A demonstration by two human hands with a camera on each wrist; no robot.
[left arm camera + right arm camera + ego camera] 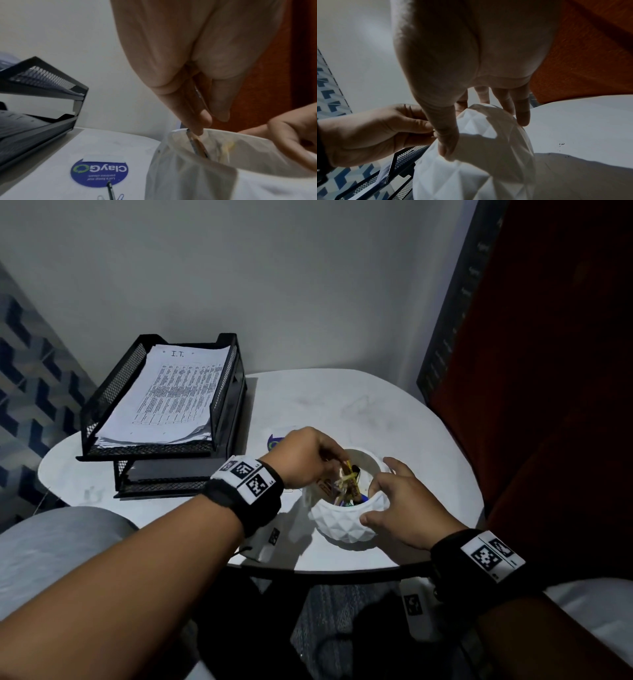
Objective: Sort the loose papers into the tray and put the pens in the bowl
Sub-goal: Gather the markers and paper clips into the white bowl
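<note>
While the white faceted bowl [346,517] is sitting near the front edge of the round white table [394,412], the person's left hand [305,457] is hovering over its left rim, fingers curled and pinching a pen [197,146] whose lower end is already dipping into the bowl. Other pens [352,484], yellow, blue and dark ones, are standing bunched inside it. The right hand [400,505] is wrapping around the bowl's near right side, thumb lying on the front wall and fingers curving round the rim, steadying it. From the right wrist view, the thumb is pressing flat against the faceted wall and the fingers are reaching over the far edge.

Behind and to the left, a black mesh tray [102,402] of two tiers is standing on the table, well apart from the bowl. A stack of printed papers [171,395] is lying in its upper tier, the top sheet headed "I.T."; the lower tier is looking dark and I cannot tell what it is holding.

Just beyond the bowl, a round blue sticker [99,172] reading "ClayGo" is lying flat on the tabletop. Beside it, in the left wrist view, one more dark pen [110,190] is resting loose on the table, next to what may be paper clips, too blurred to be sure.
</note>
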